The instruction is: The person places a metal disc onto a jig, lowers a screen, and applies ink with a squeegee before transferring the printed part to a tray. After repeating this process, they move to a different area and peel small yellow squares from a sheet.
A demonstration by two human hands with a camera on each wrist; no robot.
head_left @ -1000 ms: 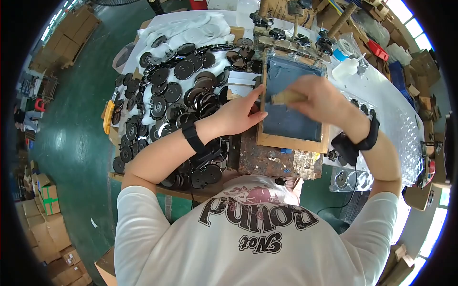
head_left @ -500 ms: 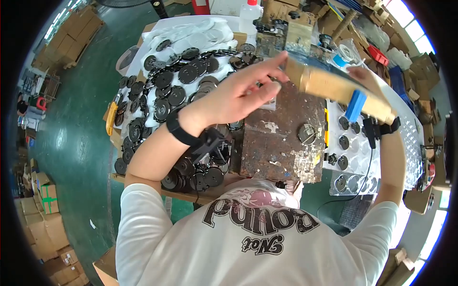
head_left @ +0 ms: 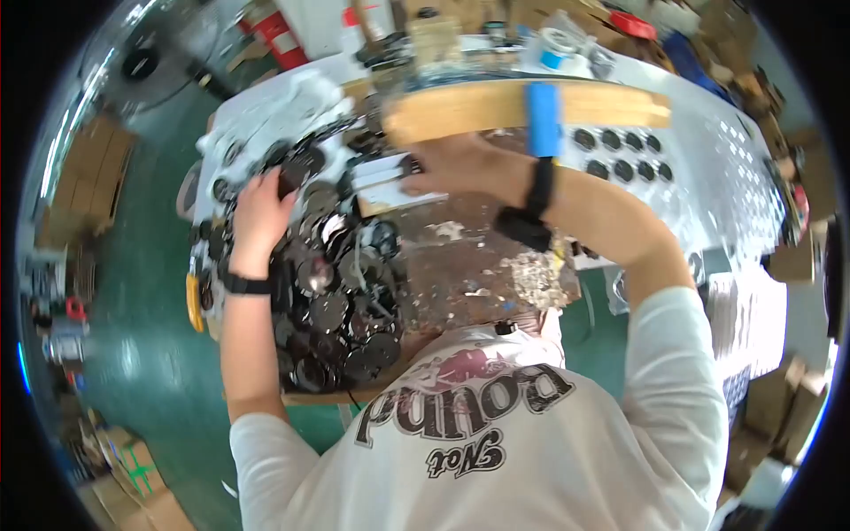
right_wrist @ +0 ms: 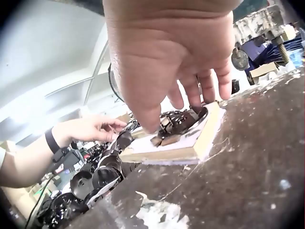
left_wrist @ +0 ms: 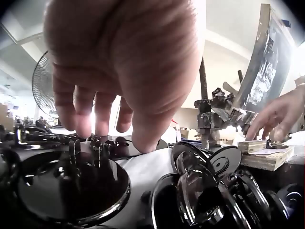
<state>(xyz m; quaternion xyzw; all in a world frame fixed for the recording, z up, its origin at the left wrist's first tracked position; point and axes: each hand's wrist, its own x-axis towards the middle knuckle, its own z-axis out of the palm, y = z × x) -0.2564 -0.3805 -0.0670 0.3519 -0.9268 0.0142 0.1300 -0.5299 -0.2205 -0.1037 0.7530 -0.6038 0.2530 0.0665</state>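
Note:
In the head view my left hand [head_left: 258, 217] reaches into the pile of dark discs at the left. Close up, its thumb and fingers pinch the rim of a black disc [left_wrist: 125, 147]. My right hand [head_left: 465, 166] is at a small white-topped wooden block [head_left: 379, 184] on the stained bench board. Thumb and fingertips hold a dark disc [right_wrist: 183, 121] lying on that block [right_wrist: 167, 153]. Above the right forearm, the wood-framed screen [head_left: 611, 104] stands raised and tilted, with a blue piece [head_left: 543, 119] on its near edge.
Heaped black discs [head_left: 332, 310] cover the left of the table, beside white plastic wrap [head_left: 283, 111]. Several discs sit in rows in a clear tray [head_left: 611, 168] at the right. Clamps and a tape roll [head_left: 555, 55] stand behind; a fan [head_left: 142, 62] is back left.
The screen has swung up from the board, and the hand tool is out of sight. My right hand has moved left to the block; my left hand has moved left onto the disc pile.

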